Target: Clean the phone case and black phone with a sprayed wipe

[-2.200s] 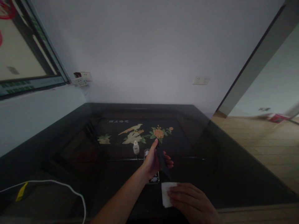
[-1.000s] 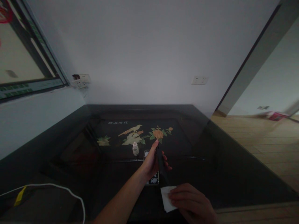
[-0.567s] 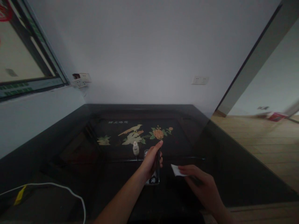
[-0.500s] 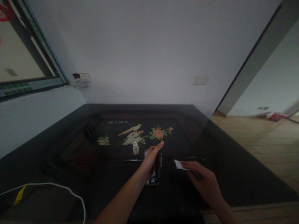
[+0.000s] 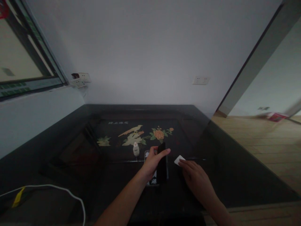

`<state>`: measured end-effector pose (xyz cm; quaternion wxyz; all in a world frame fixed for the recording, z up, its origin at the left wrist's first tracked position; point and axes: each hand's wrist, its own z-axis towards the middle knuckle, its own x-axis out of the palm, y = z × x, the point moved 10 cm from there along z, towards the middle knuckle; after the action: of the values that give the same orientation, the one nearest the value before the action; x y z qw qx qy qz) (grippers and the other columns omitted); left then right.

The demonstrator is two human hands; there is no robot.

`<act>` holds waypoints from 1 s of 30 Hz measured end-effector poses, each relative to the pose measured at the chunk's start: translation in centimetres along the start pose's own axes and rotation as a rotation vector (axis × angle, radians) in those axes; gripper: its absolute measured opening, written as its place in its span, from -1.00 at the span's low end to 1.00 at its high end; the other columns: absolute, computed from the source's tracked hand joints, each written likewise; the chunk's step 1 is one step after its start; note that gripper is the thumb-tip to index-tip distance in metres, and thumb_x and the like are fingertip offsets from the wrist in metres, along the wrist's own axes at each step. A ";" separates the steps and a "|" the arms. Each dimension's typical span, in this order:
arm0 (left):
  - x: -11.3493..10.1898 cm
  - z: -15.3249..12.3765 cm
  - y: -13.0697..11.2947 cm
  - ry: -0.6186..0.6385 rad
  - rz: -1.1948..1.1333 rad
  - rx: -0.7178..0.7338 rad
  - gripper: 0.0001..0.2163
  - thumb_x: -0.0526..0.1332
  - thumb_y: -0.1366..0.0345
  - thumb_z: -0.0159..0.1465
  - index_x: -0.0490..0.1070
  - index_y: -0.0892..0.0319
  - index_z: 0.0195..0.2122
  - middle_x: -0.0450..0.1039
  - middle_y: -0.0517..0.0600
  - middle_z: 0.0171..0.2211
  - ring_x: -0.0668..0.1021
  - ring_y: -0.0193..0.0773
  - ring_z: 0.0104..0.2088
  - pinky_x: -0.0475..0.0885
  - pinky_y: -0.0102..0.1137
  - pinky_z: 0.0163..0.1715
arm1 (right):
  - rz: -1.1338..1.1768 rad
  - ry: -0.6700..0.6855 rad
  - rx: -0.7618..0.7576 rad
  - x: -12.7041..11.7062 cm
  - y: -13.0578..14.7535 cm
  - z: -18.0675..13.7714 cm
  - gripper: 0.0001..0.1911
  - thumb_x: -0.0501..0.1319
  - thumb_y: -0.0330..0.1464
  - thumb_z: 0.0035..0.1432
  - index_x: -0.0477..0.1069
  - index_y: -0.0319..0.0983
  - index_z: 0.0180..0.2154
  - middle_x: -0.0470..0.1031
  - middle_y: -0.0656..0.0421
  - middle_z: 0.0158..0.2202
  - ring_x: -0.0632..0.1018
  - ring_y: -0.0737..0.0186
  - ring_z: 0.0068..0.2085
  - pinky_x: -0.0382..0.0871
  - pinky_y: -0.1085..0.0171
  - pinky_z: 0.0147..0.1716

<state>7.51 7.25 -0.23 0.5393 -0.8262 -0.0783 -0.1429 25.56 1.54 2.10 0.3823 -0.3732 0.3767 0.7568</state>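
Note:
My left hand (image 5: 152, 161) grips a dark smartphone (image 5: 162, 168), tilted on its long edge with its black face toward the right. Behind and below it lies a phone case (image 5: 154, 181) with a black-and-white pattern, partly covered by my hand and the phone. To the right, my right hand (image 5: 194, 175) pinches a small white wipe or pad (image 5: 179, 160), a short gap away from the phone. A small clear bottle with a white cap (image 5: 136, 149) stands upright on the table, left of my left hand.
The glossy black table (image 5: 70, 175) carries a bird-and-flower picture (image 5: 136, 135). A white cable (image 5: 58, 187) with a yellow tag (image 5: 18, 197) curves across the lower left. A wall (image 5: 141, 56) with a socket (image 5: 201, 80) rises behind. A red box (image 5: 277, 117) sits on the floor at right.
My left hand has turned the phone so more of its black face shows. My right hand has turned palm-down, and the white piece now lies flatter in its fingers.

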 end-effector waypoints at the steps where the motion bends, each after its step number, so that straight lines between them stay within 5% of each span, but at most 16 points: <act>1: 0.0 0.1 0.0 -0.001 0.008 0.015 -0.37 0.55 0.03 -0.01 0.32 0.15 -0.03 0.50 0.02 -0.22 0.57 -0.24 -0.29 0.45 -0.42 -0.33 | -0.009 0.017 0.013 0.3 0.4 0.0 -0.62 0.13 -0.48 0.29 0.54 -0.12 0.06 0.60 0.06 0.07 0.60 -0.01 0.04 0.48 -0.03 0.02; 5: 0.0 0.5 0.3 0.007 0.019 0.045 -0.35 0.57 0.08 -0.02 0.29 0.15 -0.01 0.51 0.04 -0.18 0.59 -0.21 -0.24 0.46 -0.39 -0.25 | 0.062 0.015 0.067 -0.2 1.6 0.2 -0.63 0.17 -0.37 0.30 0.50 -0.09 0.12 0.51 0.03 0.17 0.51 -0.08 0.17 0.42 -0.10 0.12; 9: 0.1 0.4 0.1 0.015 0.030 0.063 -0.33 0.57 0.09 -0.02 0.26 0.14 0.01 0.53 0.08 -0.13 0.61 -0.16 -0.20 0.48 -0.33 -0.18 | 0.488 0.038 0.249 -1.1 2.1 1.3 -0.68 0.15 -0.21 0.38 0.49 -0.13 0.08 0.49 0.00 0.17 0.50 -0.04 0.18 0.41 -0.05 0.18; 13: 0.2 0.1 -0.6 0.012 0.103 0.131 -0.32 0.56 0.09 -0.01 0.23 0.15 0.02 0.53 0.13 -0.09 0.61 -0.11 -0.12 0.48 -0.30 -0.12 | 1.073 0.274 0.508 1.7 3.6 1.9 -0.53 0.18 -0.04 0.36 0.41 -0.10 0.18 0.48 0.04 0.18 0.57 -0.01 0.10 0.61 0.07 -0.08; 18: -0.1 -0.1 -1.4 -0.030 0.211 0.210 -0.34 0.54 0.12 0.02 0.20 0.14 0.03 0.52 0.16 -0.05 0.59 -0.06 -0.05 0.46 -0.28 -0.07 | 1.386 0.391 0.728 5.4 3.6 1.4 -0.40 0.26 0.00 0.28 0.33 -0.07 0.26 0.59 0.05 0.03 0.62 -0.01 0.01 0.63 0.10 -0.21; 30: -0.1 0.1 -1.7 -0.037 0.379 0.333 -0.40 0.46 0.19 0.11 0.17 0.11 0.07 0.49 0.14 -0.04 0.57 -0.09 -0.05 0.42 -0.28 -0.02 | 1.584 0.458 0.666 6.6 4.5 0.7 -0.40 0.34 -0.14 0.25 0.33 -0.07 0.27 0.62 0.08 -0.05 0.66 0.05 -0.10 0.60 0.11 -0.22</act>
<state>6.94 8.02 1.18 0.6837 -0.7282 0.0459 -0.0094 18.71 2.20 -1.93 -0.2493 -0.0148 0.7919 0.5573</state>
